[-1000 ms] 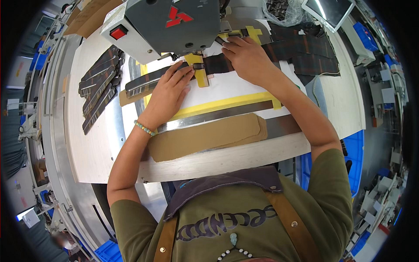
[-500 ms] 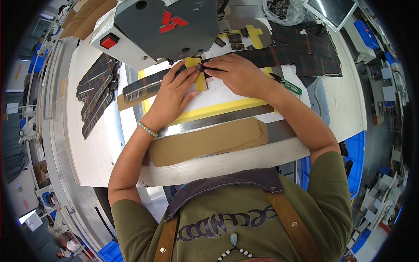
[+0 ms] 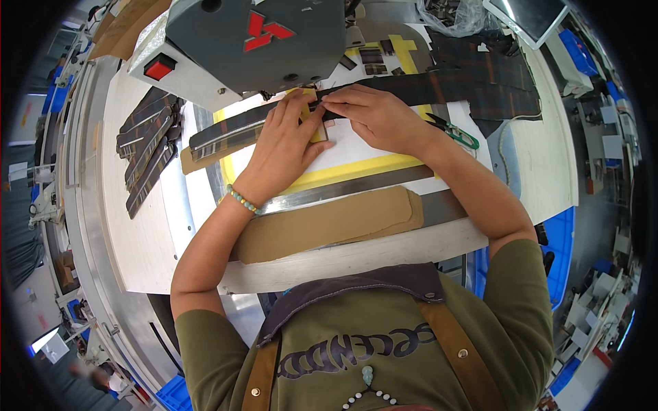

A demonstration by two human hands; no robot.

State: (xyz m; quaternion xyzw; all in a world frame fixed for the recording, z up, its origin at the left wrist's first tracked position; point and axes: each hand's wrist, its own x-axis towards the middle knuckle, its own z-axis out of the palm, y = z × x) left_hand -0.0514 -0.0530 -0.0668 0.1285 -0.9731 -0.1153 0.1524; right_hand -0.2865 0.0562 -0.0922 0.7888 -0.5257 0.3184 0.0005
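Note:
At the sewing machine head (image 3: 295,48), both my hands work on a long dark plaid fabric strip (image 3: 428,83). My left hand (image 3: 279,144) lies over the strip and a small yellow-taped piece (image 3: 320,131), fingers stretched forward and thumb apart. Its fingertips rest beside the machine's underside. My right hand (image 3: 384,120) pinches the strip's near edge just right of there, its fingertips closed together and almost meeting the left index finger. What lies exactly between the fingertips is hidden. Left of my left hand, a striped plaid piece (image 3: 223,140) lies over brown card.
Green-handled snips (image 3: 460,135) lie by my right wrist. A brown card template (image 3: 329,222) sits at the table's front edge. Stacked plaid pieces (image 3: 147,147) are at the left, larger plaid cloth (image 3: 500,85) at the right, a tablet (image 3: 528,20) at the back right.
My left hand has shifted slightly right, its fingers drawing closer together and covering more of the yellow-taped piece. My right hand stays at the strip, with its fingertips pinched tighter.

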